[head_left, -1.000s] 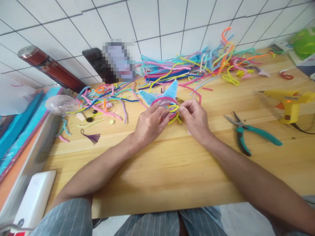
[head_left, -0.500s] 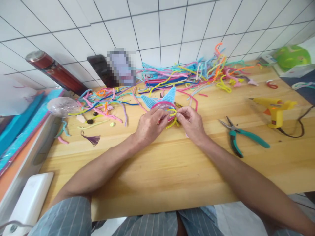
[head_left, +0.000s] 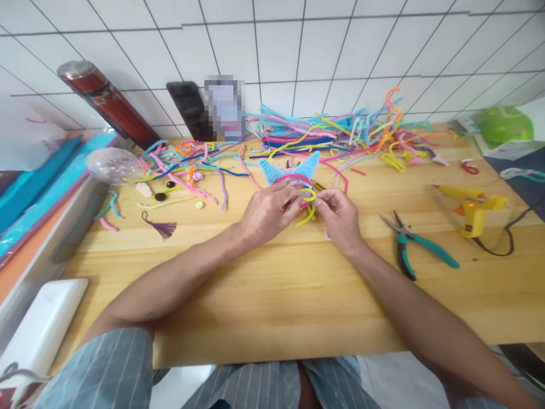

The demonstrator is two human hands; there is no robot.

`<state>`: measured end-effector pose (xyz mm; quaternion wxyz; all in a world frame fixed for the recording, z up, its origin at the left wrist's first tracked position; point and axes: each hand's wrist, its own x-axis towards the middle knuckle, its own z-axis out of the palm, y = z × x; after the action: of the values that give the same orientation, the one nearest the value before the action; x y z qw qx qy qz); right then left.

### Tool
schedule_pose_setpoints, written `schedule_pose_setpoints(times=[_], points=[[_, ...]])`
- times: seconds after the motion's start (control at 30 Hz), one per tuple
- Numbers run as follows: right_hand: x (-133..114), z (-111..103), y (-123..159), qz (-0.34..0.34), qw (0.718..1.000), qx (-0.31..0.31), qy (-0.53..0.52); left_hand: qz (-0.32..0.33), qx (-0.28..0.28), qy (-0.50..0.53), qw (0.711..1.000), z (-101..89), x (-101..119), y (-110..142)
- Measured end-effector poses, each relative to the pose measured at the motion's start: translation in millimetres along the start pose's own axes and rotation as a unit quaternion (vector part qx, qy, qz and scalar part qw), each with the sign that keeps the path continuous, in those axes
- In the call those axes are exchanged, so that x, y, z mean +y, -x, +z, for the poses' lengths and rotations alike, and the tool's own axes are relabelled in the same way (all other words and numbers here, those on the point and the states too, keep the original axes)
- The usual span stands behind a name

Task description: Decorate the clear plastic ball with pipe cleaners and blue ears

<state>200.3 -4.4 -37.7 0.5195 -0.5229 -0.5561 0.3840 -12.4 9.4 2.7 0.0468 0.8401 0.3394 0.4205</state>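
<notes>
Near the middle of the table, my left hand (head_left: pixel 272 210) is closed around a round pink-rimmed piece (head_left: pixel 293 179) that bears two pointed light-blue ears (head_left: pixel 307 166). A bent yellow pipe cleaner (head_left: pixel 309 196) sticks out between my two hands. My right hand (head_left: pixel 338 216) pinches at the yellow pipe cleaner with thumb and forefinger. The fingers hide much of the round piece, and its lower side cannot be seen. A small pale pink bit (head_left: pixel 327 234) shows just below my right hand.
Teal-handled pliers (head_left: pixel 419 244) and a yellow glue gun (head_left: pixel 472 207) lie to the right. Pipe cleaners (head_left: pixel 306 133) pile up along the tiled wall. A red flask (head_left: pixel 108 105), a black phone (head_left: pixel 189 108), a purple tassel (head_left: pixel 162 227) and a white power bank (head_left: pixel 45 326) are at the left.
The view has shifted slightly, so most things sit a little differently in the picture. Both hands keep their hold, and the yellow pipe cleaner's loop looks slightly more open.
</notes>
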Motion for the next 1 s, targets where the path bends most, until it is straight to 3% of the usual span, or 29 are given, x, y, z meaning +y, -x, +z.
schedule_pose_setpoints(times=[0.17,0.4,0.57,0.77,0.9,1.0], points=[[-2.3,-9.8,1.5,-0.031,0.998,0.027,0.051,0.023,0.000,0.012,1.000,-4.5,0.3,-3.0],[-9.7,-25.3,8.4,-0.064,0.994,0.074,0.053,-0.009,0.033,0.078,0.996,-16.0,10.9,-10.4],[-13.8,-22.9,16.0,-0.060,0.997,0.035,0.038,0.004,-0.018,0.174,0.984,-15.3,9.1,-14.6],[-17.9,-24.3,23.3,-0.028,0.999,-0.030,0.013,0.058,-0.059,0.142,0.986,-13.4,19.3,-6.9],[-26.0,-25.3,29.9,0.011,0.998,-0.065,-0.010,-0.013,-0.085,0.083,0.993,-16.8,39.7,1.1],[-31.7,-24.8,34.8,0.029,0.996,-0.082,-0.017,-0.091,-0.099,0.139,0.981,-20.6,52.7,1.5]])
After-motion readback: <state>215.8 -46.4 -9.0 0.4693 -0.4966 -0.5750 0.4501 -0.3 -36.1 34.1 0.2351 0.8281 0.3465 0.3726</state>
